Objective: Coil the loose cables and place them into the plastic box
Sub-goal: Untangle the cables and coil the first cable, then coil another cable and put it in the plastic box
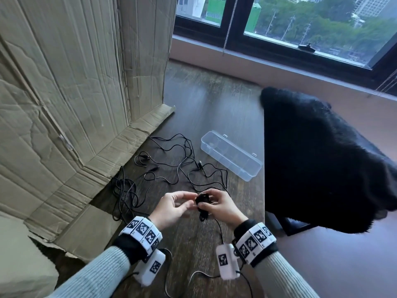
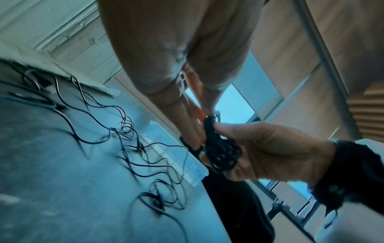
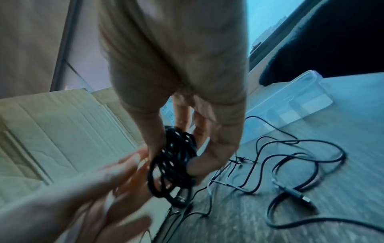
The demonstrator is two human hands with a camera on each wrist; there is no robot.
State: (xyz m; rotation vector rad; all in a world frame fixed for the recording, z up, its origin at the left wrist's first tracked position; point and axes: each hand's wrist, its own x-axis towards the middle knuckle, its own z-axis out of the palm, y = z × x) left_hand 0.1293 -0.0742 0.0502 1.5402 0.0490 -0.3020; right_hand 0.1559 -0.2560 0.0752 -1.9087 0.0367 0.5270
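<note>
On the dark wood table by the window, the right hand pinches a black cable coil while the left hand has loose, spread fingers, with the clear plastic box at center right.

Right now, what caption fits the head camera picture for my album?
Right hand grips a coiled black cable above the table; loose cables and clear plastic box wait.

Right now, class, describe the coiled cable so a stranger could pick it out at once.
Start at the dark wooden table and come to its near edge, where the right hand pinches a small black bundle, the coiled cable. Unlike the loose cables sprawled flat beyond it, it is wound tight and held off the table.
</note>
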